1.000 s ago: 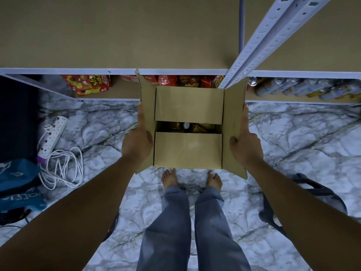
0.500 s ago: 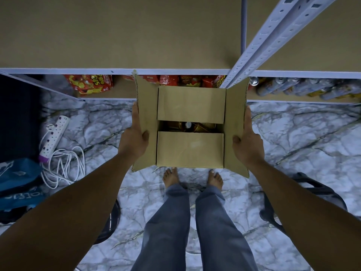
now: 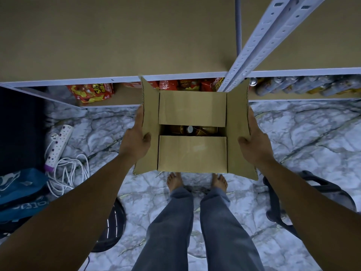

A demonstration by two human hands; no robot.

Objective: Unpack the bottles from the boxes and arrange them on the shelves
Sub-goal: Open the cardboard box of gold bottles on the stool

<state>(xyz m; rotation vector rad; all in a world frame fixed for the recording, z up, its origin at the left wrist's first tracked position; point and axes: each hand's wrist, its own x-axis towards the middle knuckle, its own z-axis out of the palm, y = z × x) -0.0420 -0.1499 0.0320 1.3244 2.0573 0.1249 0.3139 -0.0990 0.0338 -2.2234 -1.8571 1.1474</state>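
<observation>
**Box lifted nearer, both hands holding it**

At far left a blue bag (image 3: 19, 188) and a white power strip (image 3: 58, 145) lie on the marble floor (image 3: 302, 137). The left hand (image 3: 134, 141) grips the left side of the cardboard box (image 3: 192, 153), thumb hooked over its edge. The box hangs above the person's bare feet (image 3: 174, 181), its far corners overlapping the shelf (image 3: 78, 80) rim. It looks slightly larger than half a second ago, so it has been raised closer to the camera. A gap in its half-closed top shows the bottles (image 3: 190, 129) packed inside. The right hand (image 3: 254, 141) grips the right side likewise, and both grips are unchanged.
</observation>
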